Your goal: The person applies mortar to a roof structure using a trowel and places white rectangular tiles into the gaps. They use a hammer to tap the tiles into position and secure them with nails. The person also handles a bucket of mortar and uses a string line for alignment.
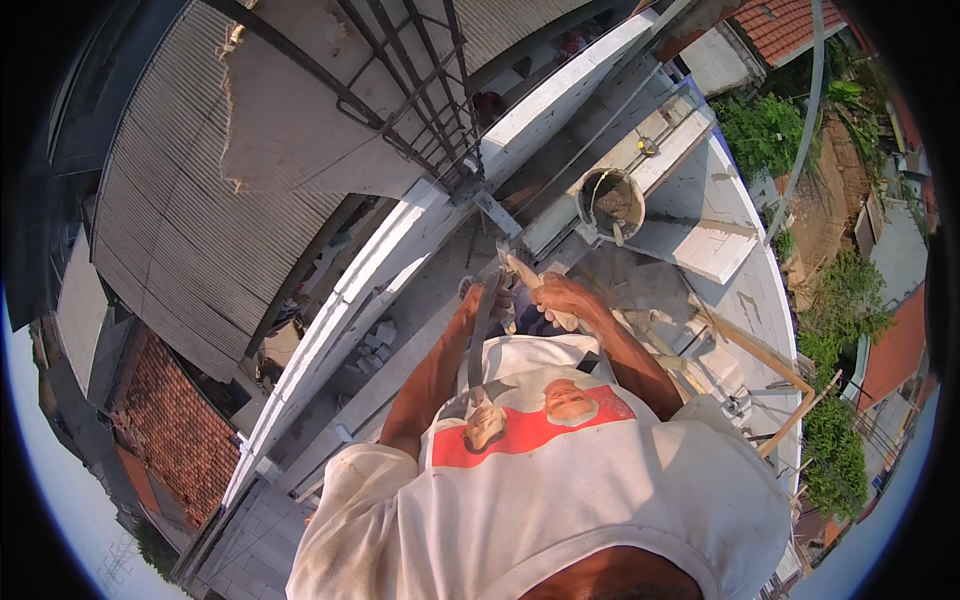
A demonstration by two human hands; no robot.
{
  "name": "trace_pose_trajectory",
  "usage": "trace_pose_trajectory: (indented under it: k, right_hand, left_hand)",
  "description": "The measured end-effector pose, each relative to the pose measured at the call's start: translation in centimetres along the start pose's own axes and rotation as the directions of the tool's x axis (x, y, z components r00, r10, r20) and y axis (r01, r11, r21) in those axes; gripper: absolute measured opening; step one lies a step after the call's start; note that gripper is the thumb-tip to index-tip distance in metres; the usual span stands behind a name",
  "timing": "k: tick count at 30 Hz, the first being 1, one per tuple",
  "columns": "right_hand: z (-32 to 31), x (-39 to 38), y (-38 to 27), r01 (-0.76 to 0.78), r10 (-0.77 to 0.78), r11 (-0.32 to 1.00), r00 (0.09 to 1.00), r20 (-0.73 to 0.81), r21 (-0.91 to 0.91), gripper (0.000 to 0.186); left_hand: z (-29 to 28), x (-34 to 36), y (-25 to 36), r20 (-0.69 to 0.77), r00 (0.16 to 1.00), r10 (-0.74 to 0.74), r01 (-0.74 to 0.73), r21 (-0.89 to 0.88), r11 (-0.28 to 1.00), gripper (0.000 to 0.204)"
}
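In front of my chest, both hands work close together. My left hand is closed around a long, flat, dark grey strip, like a blade, which runs back toward my shirt. Fingers of my right hand wrap round a pale, wooden-looking piece that points forward and left. Its far end lies near the strip's upper end; whether the two touch, I cannot tell. Another pale bit shows below my right hand, too small to make out.
A bucket with grey-brown contents stands ahead to the right, near a white block ledge. Upright rebar rises ahead to the left. A long white wall edge runs along my left, with roofs beyond. Wooden battens lie at right.
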State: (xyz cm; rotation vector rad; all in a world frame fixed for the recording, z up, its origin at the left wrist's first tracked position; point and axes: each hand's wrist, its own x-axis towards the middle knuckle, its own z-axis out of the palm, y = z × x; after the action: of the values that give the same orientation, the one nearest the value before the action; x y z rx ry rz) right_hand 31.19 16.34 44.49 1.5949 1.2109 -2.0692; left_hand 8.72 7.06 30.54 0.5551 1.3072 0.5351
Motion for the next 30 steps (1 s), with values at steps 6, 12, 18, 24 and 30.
trace_pose_trajectory:
  k: [6,12,18,24,30]
  right_hand:
    - [4.7,0.7,-2.4,0.174,-0.180,0.981,0.982,0.063,0.087,0.040]
    - [4.4,-4.0,-0.1,0.401,-0.413,0.855,0.910,-0.035,0.330,0.052]
    - [3.6,-5.4,17.5,0.245,-0.183,0.969,0.712,-0.678,-0.003,0.060]
    - [8.4,-9.4,28.1,0.311,-0.095,0.946,0.539,-0.837,0.092,0.060]
    - [10.7,-7.7,30.5,0.074,0.129,0.968,0.677,-0.725,0.242,0.053]
  left_hand:
    - [3.4,-1.5,8.9,0.146,0.980,-0.134,0.198,-0.677,0.709,0.036]
    - [-9.9,2.8,3.0,0.265,0.945,-0.193,0.322,-0.857,0.403,0.017]
    - [-19.0,1.1,-3.3,0.307,0.739,-0.600,0.670,-0.243,0.702,0.009]
    - [-24.2,-6.7,-9.6,0.179,0.885,-0.431,0.287,0.519,0.805,0.028]
    - [-23.0,-11.5,-10.0,0.394,0.882,-0.259,-0.416,0.909,-0.034,0.033]
